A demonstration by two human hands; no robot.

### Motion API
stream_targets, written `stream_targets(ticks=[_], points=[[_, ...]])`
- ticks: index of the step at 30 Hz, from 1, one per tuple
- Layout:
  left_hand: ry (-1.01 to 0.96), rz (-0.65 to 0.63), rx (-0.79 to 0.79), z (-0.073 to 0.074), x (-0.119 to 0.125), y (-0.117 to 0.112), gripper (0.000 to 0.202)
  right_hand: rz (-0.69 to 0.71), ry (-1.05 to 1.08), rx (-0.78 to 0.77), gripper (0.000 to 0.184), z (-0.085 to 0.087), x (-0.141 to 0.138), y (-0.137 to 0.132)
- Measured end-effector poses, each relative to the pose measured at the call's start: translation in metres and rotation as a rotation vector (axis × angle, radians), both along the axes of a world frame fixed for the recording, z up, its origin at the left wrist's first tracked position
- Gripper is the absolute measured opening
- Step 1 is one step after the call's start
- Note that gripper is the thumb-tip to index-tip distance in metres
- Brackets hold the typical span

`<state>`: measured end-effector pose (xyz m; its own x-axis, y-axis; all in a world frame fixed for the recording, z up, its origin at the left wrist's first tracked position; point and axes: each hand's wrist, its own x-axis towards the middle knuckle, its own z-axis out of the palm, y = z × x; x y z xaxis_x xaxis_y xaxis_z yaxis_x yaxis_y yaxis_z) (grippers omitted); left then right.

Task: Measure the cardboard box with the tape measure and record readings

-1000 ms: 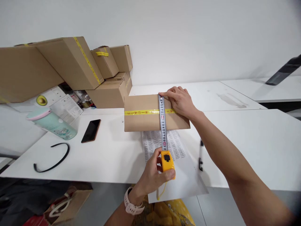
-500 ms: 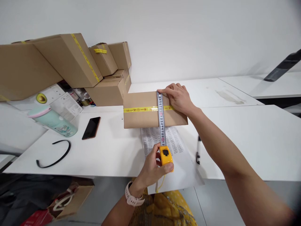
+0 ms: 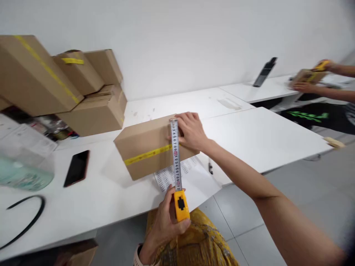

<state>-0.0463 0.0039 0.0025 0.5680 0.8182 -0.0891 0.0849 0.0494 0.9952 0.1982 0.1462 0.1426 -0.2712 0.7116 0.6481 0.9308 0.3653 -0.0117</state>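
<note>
A flat cardboard box (image 3: 144, 147) with a yellow tape strip lies on the white table (image 3: 105, 192). My left hand (image 3: 166, 221) is closed round a yellow tape measure (image 3: 181, 205) at the table's near edge. Its steel blade (image 3: 175, 155) runs up over the box to the far edge. There my right hand (image 3: 191, 131) presses the blade's end down on the box top, fingers together. A printed sheet (image 3: 191, 177) lies under the box and sticks out toward me, with a pen (image 3: 210, 168) beside it.
Stacked cardboard boxes (image 3: 55, 85) fill the back left. A black phone (image 3: 77, 168), a teal bottle (image 3: 24, 173) and a black curved band (image 3: 24, 221) lie at the left. At the far right another person's hands (image 3: 307, 83) hold a box on a further table.
My view has swung to the right and tilted, so the box now looks turned. Both hands keep their hold on the tape. Another person's hands have come into view at the far right.
</note>
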Motion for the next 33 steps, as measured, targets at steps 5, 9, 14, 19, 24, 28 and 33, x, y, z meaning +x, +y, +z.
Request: stream_targets(ticks=[5, 9, 14, 19, 24, 28, 33], points=[[-0.017, -0.041, 0.005, -0.004, -0.001, 0.007, 0.077, 0.023, 0.014, 0.069, 0.064, -0.056, 0.012, -0.044], [0.018, -0.053, 0.048, 0.006, -0.001, 0.006, 0.075, 0.063, 0.170, 0.036, 0.051, -0.061, 0.015, -0.047], [0.265, -0.087, 0.250, 0.023, -0.010, -0.014, 0.085, 0.172, 0.779, -0.088, 0.057, -0.020, 0.011, -0.066], [0.430, -0.287, 0.413, 0.046, -0.014, -0.041, 0.088, 0.212, 1.211, -0.295, 0.041, -0.003, 0.027, -0.132], [0.395, -0.330, 0.375, 0.058, -0.010, -0.049, 0.093, 0.030, 1.513, -0.176, 0.039, -0.032, 0.030, -0.178], [0.356, -0.161, 0.337, 0.056, -0.003, -0.049, 0.104, 0.010, 1.426, -0.347, 0.032, -0.067, -0.010, -0.203], [0.376, -0.049, 0.474, 0.063, 0.000, -0.031, 0.095, 0.052, 1.155, -0.593, 0.046, -0.087, -0.020, -0.198]])
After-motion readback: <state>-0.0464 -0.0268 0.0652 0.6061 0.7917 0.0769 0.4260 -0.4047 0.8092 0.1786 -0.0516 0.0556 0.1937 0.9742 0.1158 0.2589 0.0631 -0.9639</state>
